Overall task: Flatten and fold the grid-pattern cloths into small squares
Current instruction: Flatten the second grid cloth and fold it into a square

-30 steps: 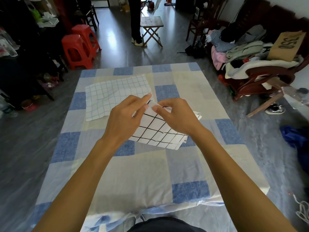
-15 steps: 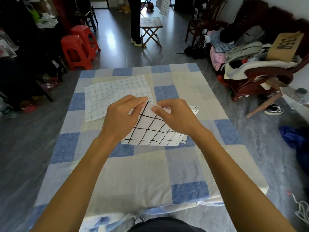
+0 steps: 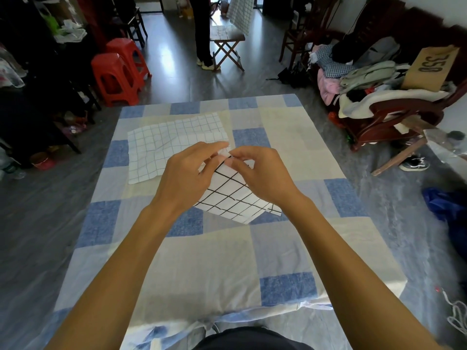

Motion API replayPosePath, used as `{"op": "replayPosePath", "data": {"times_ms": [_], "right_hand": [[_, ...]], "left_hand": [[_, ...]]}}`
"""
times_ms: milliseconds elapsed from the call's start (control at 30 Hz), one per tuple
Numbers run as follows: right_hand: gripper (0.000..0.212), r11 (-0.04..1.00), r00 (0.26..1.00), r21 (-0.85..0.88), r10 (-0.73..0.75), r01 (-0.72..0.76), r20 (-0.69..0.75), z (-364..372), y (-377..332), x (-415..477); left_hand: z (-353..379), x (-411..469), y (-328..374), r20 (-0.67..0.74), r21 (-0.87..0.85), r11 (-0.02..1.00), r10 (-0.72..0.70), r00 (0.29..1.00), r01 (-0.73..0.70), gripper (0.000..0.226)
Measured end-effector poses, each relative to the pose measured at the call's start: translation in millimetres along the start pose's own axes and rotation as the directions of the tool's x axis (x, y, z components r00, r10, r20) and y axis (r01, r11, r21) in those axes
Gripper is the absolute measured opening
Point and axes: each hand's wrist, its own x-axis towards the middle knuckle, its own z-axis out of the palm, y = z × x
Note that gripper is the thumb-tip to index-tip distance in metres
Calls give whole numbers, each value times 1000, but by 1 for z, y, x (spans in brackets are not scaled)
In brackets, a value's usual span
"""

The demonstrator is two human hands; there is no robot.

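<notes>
A white cloth with a bold black grid [image 3: 235,198] lies folded in the middle of the table, its far corner lifted. My left hand [image 3: 187,178] and my right hand [image 3: 262,175] meet at that far corner, fingertips pinching the cloth edge close together. A second white cloth with a fine blue grid [image 3: 164,145] lies spread and wrinkled flat on the table behind my left hand, partly hidden by it.
The table wears a blue, cream and grey patchwork cover [image 3: 207,269]. Red stools [image 3: 116,77] stand at the far left. A person's legs [image 3: 202,34] and a small folding stool [image 3: 227,46] are beyond the table. A chair heaped with clothes [image 3: 374,87] stands at right.
The black-grid cloth's near edge has swung and shifted slightly right. Both hands stay pinched together at its far corner, now a bit closer to each other.
</notes>
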Motion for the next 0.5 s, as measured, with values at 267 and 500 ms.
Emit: {"op": "replayPosePath", "data": {"times_ms": [267,500], "right_hand": [[16,980,990,185,90,-70,-106,-2,5,-3],[16,975,985,211,101,-71,-138,1,4,-3]], "left_hand": [[1,-11,-5,-27,11,993,-118,993,118,17],[1,-8,-2,-38,17,993,-113,993,114,16]]}}
